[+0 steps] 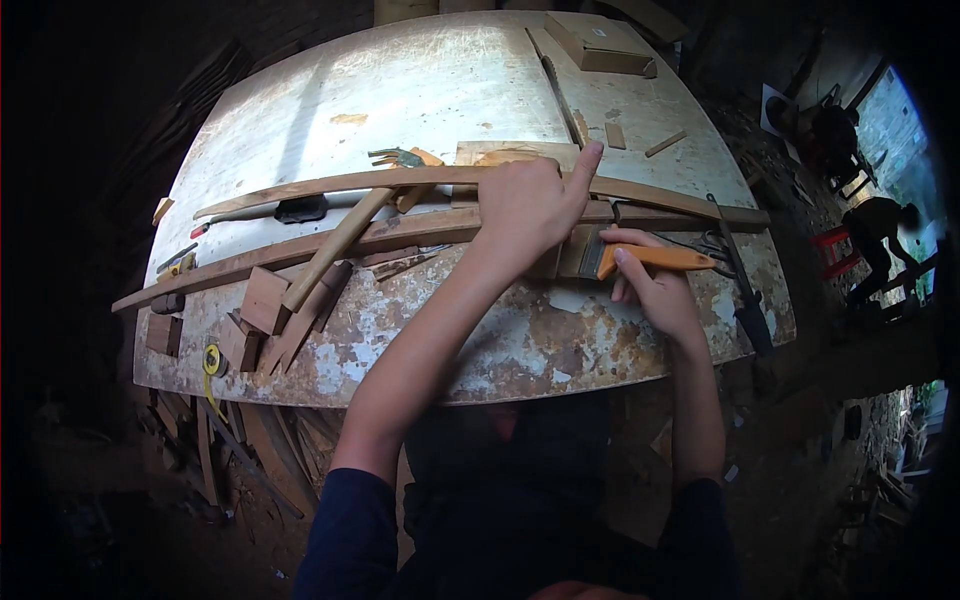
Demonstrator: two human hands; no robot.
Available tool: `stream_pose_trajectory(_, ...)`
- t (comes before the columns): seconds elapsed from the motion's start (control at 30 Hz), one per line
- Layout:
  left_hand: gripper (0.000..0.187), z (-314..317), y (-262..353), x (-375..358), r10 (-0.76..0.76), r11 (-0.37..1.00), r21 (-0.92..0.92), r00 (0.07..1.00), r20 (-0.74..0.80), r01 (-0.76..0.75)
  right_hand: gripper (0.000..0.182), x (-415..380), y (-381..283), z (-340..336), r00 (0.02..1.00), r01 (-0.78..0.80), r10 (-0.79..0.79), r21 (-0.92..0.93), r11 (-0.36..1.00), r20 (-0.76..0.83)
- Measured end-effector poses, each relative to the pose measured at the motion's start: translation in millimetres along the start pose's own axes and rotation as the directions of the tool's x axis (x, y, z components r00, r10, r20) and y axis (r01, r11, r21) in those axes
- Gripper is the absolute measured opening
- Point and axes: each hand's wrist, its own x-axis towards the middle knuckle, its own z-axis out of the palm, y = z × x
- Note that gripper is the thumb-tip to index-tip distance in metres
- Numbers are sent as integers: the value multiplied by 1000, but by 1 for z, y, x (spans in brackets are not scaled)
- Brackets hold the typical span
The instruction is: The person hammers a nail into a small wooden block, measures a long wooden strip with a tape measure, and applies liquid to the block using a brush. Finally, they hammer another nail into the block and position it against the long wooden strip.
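My left hand (530,205) is closed over a long thin wooden strip (320,185), its thumb sticking out to the right. In my right hand (655,285), just below and to the right, is a flat brush with an orange handle (660,258). The brush's bristles (578,252) point left, close to a pale piece of wood partly hidden by my left hand and forearm. Below the strip runs a thicker wooden beam (220,274), crossing most of the worn worktable (420,90). A claw hammer (397,157) lies behind the strip.
Wooden blocks (266,300) and a yellow tape measure (212,360) lie at the left front. A long tool with a black handle (755,328) lies near the right edge. At the back right is a cardboard box (600,45). Another person (880,235) bends over at far right.
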Motion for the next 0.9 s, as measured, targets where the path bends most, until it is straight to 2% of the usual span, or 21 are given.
stream_pose_trajectory(0.1, 95, 0, -3, 0, 5, 1000, -7, 1000, 17, -4, 33, -6, -2, 10, 966, 250, -209, 335, 908, -154)
stream_pose_trajectory(0.13, 96, -2, -3, -1, 8, 1000, 3, 999, 33, -8, 32, -6, 2, 7, 986, 166, -156, 289, 943, -56)
stream_pose_trajectory(0.23, 103, -1, -12, 3, 11, 1000, -6, 1000, 20, -11, 33, -4, 8, 2, 1000, -22, 24, 98, 995, -17)
stream_pose_trajectory(0.27, 106, 1, -15, 7, 10, 1000, -17, 1000, 6, -10, 32, -7, 7, 1, 992, 93, -80, 146, 985, -96)
stream_pose_trajectory(0.37, 108, -3, -13, 3, 10, 1000, 29, 999, 53, -11, 31, -18, 4, 9, 974, 228, -213, 315, 921, -81)
stream_pose_trajectory(0.4, 106, -6, -11, 2, -16, 999, 50, 994, 106, 11, 30, -17, -3, 16, 997, 78, -78, 117, 990, -8)
stream_pose_trajectory(0.5, 101, -18, -3, 4, -47, 996, 88, 971, 232, 27, 28, -15, 5, 16, 991, 44, -42, 13, 999, -126)
stream_pose_trajectory(0.53, 99, -22, -5, 5, -38, 996, 83, 966, 256, 17, 29, -17, 5, 14, 972, 95, -92, 4, 995, -215)
stream_pose_trajectory(0.63, 92, -28, -14, -3, 41, 993, 92, 952, 302, -72, 29, -30, 1, 17, 922, 255, -242, 3, 967, -303)
stream_pose_trajectory(0.67, 90, -29, -16, -5, 80, 988, 101, 946, 313, -116, 29, -32, -2, 21, 931, 251, -234, 25, 968, -280)
stream_pose_trajectory(0.77, 85, -29, -20, -3, 123, 984, 80, 927, 355, -161, 29, -26, -7, 14, 992, 68, -85, -158, 985, -98)
stream_pose_trajectory(0.9, 85, -25, -15, -2, 157, 974, 108, 937, 312, -199, 24, -31, -13, 28, 927, 258, -271, -86, 962, -260)
